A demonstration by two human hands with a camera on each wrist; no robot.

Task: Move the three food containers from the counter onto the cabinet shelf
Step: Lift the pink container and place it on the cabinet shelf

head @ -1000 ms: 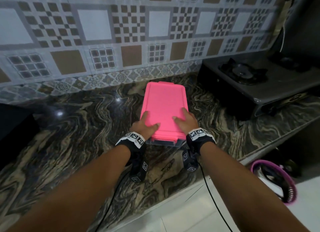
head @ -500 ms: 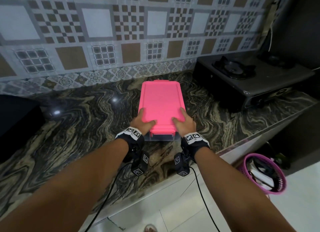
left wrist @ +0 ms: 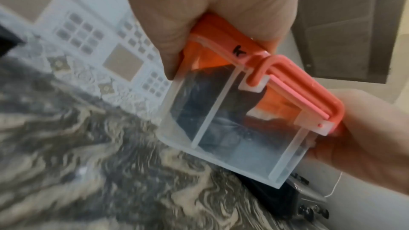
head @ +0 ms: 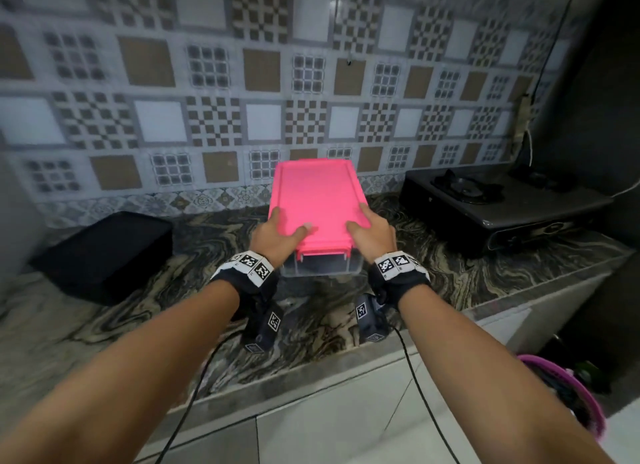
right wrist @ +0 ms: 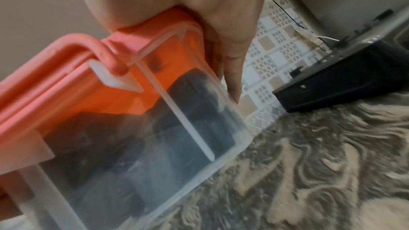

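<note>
Your head view is dim and soft, with corners darkening and the tiled wall bowing (wide-angle distortion). Both wrist views show motion blur across the marble counter; your hands sit overexposed, pale, close to each lens.

Both arms outstretched; left hand and right hand clamped, thumbs uppermost

Between the hands, the container looks like clear, smooth plastic under a matt pink plastic lid. Beneath them the desk is glossy veined stone; the wall tiles beyond look smooth.
</note>
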